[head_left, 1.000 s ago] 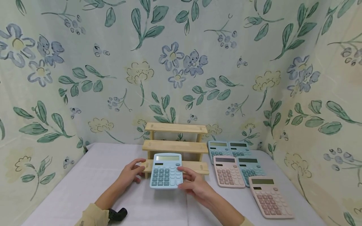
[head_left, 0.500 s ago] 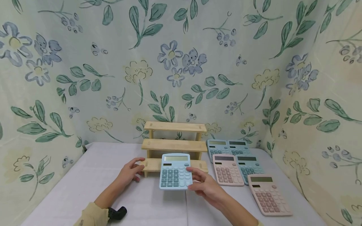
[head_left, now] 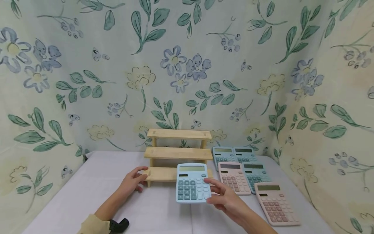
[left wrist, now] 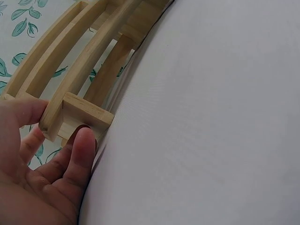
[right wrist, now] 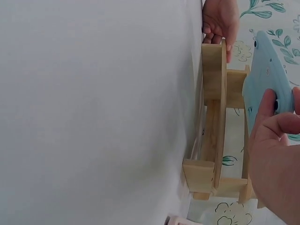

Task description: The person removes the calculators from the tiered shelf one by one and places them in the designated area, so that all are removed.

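Note:
A light blue calculator point(head_left: 193, 183) is held up in front of the wooden three-tier stand point(head_left: 160, 174), keys and display facing me. My right hand point(head_left: 228, 199) pinches it at its lower right side; the right wrist view shows the calculator point(right wrist: 265, 70) from its back and edge, between thumb and fingers. My left hand point(head_left: 130, 183) is at the left end of the lowest shelf. In the left wrist view, the fingers of that hand point(left wrist: 54, 183) curl at the end of the plank, with the thumb by the short leg. No calculator stands on the shelves.
Right of the stand lie several more calculators: blue ones at the back, such as a blue calculator point(head_left: 256, 175), a pink calculator point(head_left: 234, 178) and another pink calculator point(head_left: 276, 204) nearer me. White cloth point(head_left: 157, 214) covers the table. A floral curtain point(head_left: 181, 113) hangs behind.
My right hand has carried the blue calculator to the right along the front of the lowest shelf. The left hand has stayed at the stand's left end.

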A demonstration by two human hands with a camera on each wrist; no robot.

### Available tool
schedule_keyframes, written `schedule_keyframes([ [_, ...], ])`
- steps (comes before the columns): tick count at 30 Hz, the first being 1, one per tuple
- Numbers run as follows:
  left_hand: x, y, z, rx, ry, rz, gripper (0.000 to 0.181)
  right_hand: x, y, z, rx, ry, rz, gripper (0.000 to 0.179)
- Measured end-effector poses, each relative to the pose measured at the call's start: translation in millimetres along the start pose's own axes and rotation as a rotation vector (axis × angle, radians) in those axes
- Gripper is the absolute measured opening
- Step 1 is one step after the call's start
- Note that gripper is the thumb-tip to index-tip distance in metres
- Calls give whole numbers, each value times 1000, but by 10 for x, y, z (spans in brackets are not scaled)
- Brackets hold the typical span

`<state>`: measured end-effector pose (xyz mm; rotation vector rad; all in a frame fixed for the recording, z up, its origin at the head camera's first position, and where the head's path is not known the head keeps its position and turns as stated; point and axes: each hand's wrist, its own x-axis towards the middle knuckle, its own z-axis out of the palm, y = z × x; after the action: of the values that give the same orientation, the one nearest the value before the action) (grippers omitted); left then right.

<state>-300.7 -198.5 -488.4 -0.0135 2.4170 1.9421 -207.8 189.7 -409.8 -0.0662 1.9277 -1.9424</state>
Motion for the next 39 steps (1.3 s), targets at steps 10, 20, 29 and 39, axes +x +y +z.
schedule_keyframes([
  [10, 9, 9, 38, 1, 10, -8, 42, -203, 91, -268, 10, 5, 32, 84],
  [20, -31, -9, 29, 46, 22, 1, 40, -408, 215, -566, 0, -22, 51, 81],
  [29, -37, -19, 27, 47, 28, 9, 41, -543, 301, -787, -124, 21, 86, 79],
  [39, 3, -13, 71, 24, 27, 8, 41, -637, 418, -1117, -123, -7, 124, 78],
])
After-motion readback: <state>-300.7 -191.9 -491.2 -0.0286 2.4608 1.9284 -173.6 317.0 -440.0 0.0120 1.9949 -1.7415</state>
